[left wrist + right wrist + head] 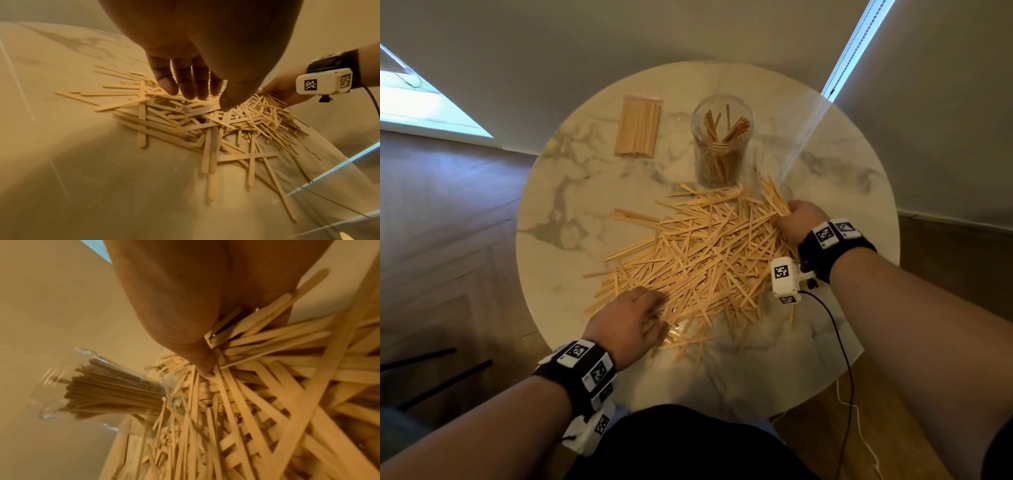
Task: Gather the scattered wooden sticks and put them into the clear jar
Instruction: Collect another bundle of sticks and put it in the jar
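A wide heap of flat wooden sticks covers the middle of the round marble table. The clear jar stands upright behind the heap, partly filled with sticks; it shows too in the right wrist view. My right hand grips a bunch of sticks at the heap's right edge, fingers curled round them. My left hand hovers over the heap's near left side, its fingers straight and pointing down at the sticks, holding nothing.
A tidy wrapped bundle of sticks lies left of the jar. A black cable runs from my right wrist off the table's near right edge. Bare marble shows at the left and far right. Wooden floor surrounds the table.
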Demonstrator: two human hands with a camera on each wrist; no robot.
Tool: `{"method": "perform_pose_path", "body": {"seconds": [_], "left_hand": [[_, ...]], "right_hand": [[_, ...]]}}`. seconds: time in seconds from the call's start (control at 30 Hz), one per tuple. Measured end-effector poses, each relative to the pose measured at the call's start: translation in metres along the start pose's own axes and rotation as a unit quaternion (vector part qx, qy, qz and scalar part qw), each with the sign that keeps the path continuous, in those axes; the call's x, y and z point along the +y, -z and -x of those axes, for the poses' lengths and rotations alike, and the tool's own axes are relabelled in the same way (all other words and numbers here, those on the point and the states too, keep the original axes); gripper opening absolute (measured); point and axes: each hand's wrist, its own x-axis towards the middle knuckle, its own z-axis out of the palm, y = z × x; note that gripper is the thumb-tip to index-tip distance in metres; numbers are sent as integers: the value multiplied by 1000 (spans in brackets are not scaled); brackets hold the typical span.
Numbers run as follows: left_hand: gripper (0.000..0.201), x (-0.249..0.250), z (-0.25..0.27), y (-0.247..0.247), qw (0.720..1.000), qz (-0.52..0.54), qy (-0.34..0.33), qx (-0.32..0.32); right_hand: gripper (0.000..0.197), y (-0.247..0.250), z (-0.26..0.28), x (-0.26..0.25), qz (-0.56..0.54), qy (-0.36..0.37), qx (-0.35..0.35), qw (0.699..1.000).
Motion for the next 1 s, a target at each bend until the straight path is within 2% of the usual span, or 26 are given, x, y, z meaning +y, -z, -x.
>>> {"method": "perform_pose_path", "body": {"seconds": [0.1,0.27,0.43,0.53,0.7,0.87,1.0], "left_hand": [[47,-2,-2,5,1000,17,-2,15],[46,3,-9,17,998,39,-10,38],[44,16,-16,27,996,61,-17,61],[42,26,-18,32,994,75,-25,74],[37,38,-24,45,990,88,-42,100],[33,43,-33,62,983,108,-61,138],[33,44,-42,78,976,125,-82,156]], "right_hand": [[23,1,3,6,-77,8,26,997],[18,7,12,8,-171,40,77,982],[30,1,17,5,-293,54,66,952],[26,-2,21,-2,-301,79,74,947],[19,-9,20,-11,-282,98,135,945],[26,-10,24,-28,-297,109,204,926],[24,-3,33,-48,-358,124,212,901]]}}
